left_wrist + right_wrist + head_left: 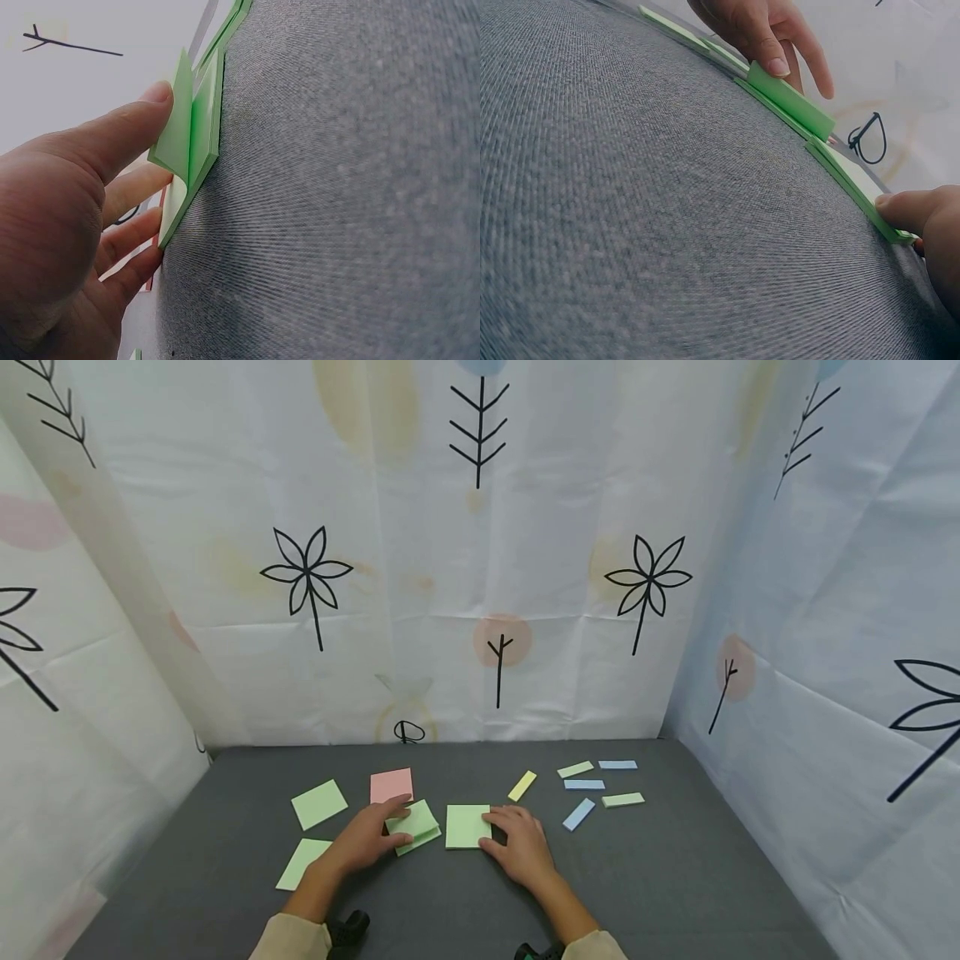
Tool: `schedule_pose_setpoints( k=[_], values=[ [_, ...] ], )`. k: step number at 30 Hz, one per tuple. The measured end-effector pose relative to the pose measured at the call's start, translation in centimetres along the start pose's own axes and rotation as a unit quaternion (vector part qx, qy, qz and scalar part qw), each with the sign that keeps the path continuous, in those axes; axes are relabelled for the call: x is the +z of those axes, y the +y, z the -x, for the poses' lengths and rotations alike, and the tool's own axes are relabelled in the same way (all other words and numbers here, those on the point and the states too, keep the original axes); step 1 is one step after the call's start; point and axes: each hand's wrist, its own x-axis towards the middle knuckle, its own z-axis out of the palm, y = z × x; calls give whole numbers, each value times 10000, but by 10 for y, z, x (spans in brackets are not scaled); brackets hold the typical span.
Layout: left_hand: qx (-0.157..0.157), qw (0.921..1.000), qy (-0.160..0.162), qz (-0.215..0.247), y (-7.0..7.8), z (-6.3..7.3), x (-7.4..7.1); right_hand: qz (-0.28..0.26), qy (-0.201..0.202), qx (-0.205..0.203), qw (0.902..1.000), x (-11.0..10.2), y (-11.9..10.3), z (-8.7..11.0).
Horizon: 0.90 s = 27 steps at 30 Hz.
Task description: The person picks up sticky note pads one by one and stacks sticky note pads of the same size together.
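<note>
My left hand [369,837] is at a light green sticky-note pad [427,837]. Its thumb lies against the lifted top sheet [177,127], which bends up from the pad, while the other fingers touch the pad's far side. To the right lies a second light green sticky-note pad [467,827], flat on the table. My right hand [522,846] holds this pad at its right edge, with the thumb on the near corner and the fingertips further back. Just behind the left hand is a pink sticky-note pad [391,783], partly covered by its fingers.
Two more green sticky-note squares [319,804] lie on the left, the nearer one partly behind the left forearm. Several narrow strips in yellow [522,786], blue [583,785] and green [622,800] are spread at the right. Patterned white cloth [420,552] encloses the grey table [675,877].
</note>
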Motion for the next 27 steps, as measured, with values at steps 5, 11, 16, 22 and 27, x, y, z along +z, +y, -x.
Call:
schedule_pose_setpoints(
  k=[5, 11, 16, 22, 27],
  values=[
    [49, 10000, -22, 46, 1, 0, -1, 34, 36, -31, 10000, 1, 1, 0],
    [-77, 10000, 32, -35, 1, 0, 1, 43, 14, -22, 10000, 2, 2, 1],
    [-149, 9995, 214, -171, 3, 0, 4, 16, -51, 21, 10000, 1, 1, 0],
    [-428, 9935, 697, -787, 3, 3, 8, 13, -46, 0, 10000, 0, -1, -1],
    [-815, 9825, 1000, -1346, 6, 7, 8, 40, -29, -9, 10000, -1, -1, -1]
  ],
)
